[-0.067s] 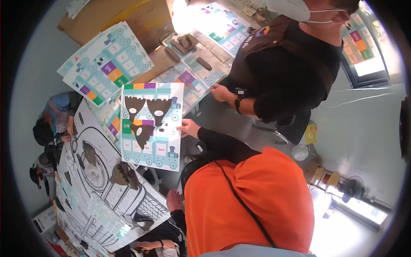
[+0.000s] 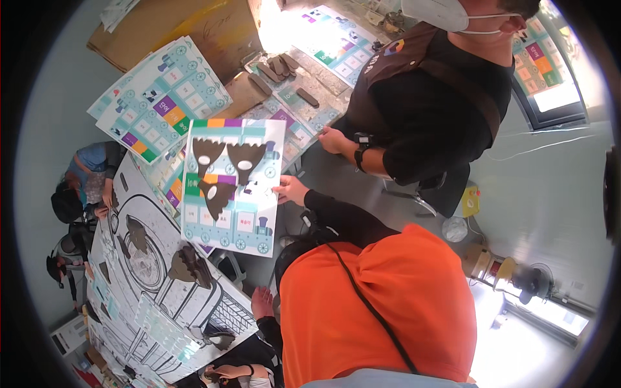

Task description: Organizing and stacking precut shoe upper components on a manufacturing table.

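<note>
My right hand [image 2: 292, 190] grips the right edge of a printed sheet [image 2: 246, 205] with train drawings and coloured blocks. The sheet is held up, roughly level. Three dark brown fan-shaped pieces with scalloped edges lie on it: one at upper left [image 2: 207, 155], one at upper right [image 2: 245, 161] and one lower down [image 2: 215, 198]. Each has a pale oval spot. Lower down, my left hand [image 2: 262, 302] is apart from the sheet with its fingers stretched out, holding nothing, beside the edge of a table covered by a large line drawing [image 2: 158, 294].
Similar printed sheets [image 2: 169, 90] stand fanned by a cardboard box [image 2: 174, 32]. Several dark oblong pieces [image 2: 278, 66] lie on the far table. A masked person in black [image 2: 440, 110] stands at the right. Other people [image 2: 90, 171] work along the drawing's left side.
The sheet has shifted slightly up and to the right and tilted a little, with my right hand still on it. My left hand stays nearly where it was.
</note>
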`<move>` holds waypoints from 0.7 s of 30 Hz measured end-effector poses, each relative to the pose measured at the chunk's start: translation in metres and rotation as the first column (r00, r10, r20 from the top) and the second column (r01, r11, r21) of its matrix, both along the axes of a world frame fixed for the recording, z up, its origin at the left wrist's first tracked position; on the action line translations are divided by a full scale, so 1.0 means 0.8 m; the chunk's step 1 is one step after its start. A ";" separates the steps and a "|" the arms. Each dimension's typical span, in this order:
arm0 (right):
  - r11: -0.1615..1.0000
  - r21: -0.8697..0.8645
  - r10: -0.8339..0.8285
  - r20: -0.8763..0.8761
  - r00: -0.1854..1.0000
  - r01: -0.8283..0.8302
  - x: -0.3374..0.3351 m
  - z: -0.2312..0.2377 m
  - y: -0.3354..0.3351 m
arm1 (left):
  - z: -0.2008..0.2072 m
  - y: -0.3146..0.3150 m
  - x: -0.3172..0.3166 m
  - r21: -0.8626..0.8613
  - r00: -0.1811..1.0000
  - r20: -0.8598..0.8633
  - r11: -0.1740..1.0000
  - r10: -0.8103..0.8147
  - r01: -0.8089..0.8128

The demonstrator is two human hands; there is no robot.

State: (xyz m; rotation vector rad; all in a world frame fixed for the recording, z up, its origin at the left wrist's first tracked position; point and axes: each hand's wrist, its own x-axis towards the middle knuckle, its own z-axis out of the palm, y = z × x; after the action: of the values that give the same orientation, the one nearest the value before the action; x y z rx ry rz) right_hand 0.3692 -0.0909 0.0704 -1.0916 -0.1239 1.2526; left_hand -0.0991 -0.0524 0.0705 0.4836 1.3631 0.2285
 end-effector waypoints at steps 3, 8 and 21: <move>0.993 0.027 -0.111 -0.006 0.994 0.112 0.042 0.026 -0.015 | -0.020 0.026 0.000 0.020 0.998 0.060 1.000 0.017 -0.018; 0.945 0.039 -0.326 0.089 0.941 0.324 0.110 0.025 -0.037 | -0.003 0.043 0.029 0.027 0.996 0.094 1.000 0.002 -0.004; 0.963 0.138 -0.253 0.166 0.953 0.232 0.153 0.086 -0.033 | 0.007 0.019 0.037 0.064 0.999 0.037 0.998 0.001 -0.003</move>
State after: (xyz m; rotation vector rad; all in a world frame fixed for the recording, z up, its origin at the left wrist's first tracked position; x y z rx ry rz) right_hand 0.4919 -0.1173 0.1391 -1.0832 -0.1936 0.9129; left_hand -0.0697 -0.0376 0.0759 0.5286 1.3237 0.2820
